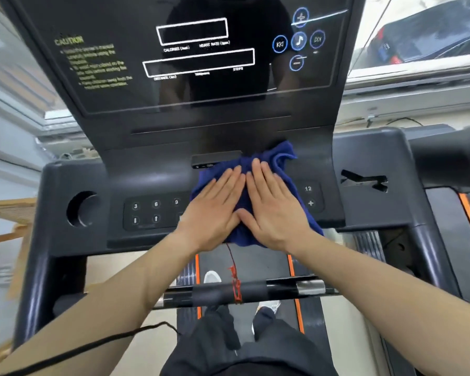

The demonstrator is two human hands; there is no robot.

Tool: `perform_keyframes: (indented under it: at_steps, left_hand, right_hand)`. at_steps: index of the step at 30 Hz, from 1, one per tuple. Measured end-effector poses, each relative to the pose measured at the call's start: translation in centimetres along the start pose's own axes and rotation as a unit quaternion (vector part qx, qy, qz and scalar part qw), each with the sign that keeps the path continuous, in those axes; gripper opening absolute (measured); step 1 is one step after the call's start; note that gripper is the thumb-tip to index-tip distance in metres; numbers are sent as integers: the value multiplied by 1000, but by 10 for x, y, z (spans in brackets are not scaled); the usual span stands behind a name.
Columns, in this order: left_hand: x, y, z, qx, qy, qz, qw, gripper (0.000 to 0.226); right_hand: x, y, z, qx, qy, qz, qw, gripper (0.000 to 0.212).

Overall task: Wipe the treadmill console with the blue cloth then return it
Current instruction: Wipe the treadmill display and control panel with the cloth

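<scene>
The blue cloth [278, 158] lies bunched on the middle of the treadmill console [152, 175], over the lower control panel. My left hand [215, 207] presses flat on its left half with straight fingers. Beside it, thumbs touching, my right hand [274, 210] presses flat on the right half. The cloth's near edge hangs over the console's front lip. Buttons 3, 6 and 9 [155, 204] show left of the cloth, and a 12 and plus [309, 196] show to its right. The dark display screen [201, 52] rises above.
A round cup holder [82, 208] sits at the console's left end, a slotted tray [364, 180] at its right. A black handlebar [244, 291] crosses below my forearms. The belt with orange stripes [266, 267] runs underneath. A black cable [92, 346] crosses my left forearm.
</scene>
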State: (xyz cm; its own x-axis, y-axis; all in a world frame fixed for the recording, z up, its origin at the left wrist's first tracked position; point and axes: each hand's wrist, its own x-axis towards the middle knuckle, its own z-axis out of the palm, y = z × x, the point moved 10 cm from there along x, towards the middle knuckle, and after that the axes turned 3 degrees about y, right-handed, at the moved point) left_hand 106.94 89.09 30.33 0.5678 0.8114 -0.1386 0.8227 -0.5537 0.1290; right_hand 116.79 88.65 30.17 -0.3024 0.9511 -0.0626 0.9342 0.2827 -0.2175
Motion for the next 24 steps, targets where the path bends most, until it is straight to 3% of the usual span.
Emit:
perform_keyframes:
  at_steps: [4, 9, 15, 18, 21, 24]
  left_hand:
    - [-40, -40, -4, -2, -2, -51, 999, 71]
    - [-40, -38, -1, -26, 5, -112, 993, 69]
    - [30, 72, 2, -16, 6, 46, 999, 68]
    - [65, 88, -9, 10, 16, 77, 997, 66]
    - [78, 58, -26, 82, 60, 51, 994, 68]
    - [59, 11, -39, 102, 100, 6, 990, 72]
  right_hand:
    - [17, -53, 7, 1, -10, -89, 996, 79]
    - [16, -60, 0, 6, -7, -121, 993, 73]
    - [-48, 55, -6, -43, 5, 6, 999, 78]
    - [-42, 86, -17, -44, 17, 61, 997, 79]
    - [-3, 81, -25, -54, 29, 34, 998, 82]
    - [36, 48, -29, -89, 39, -60, 993, 82]
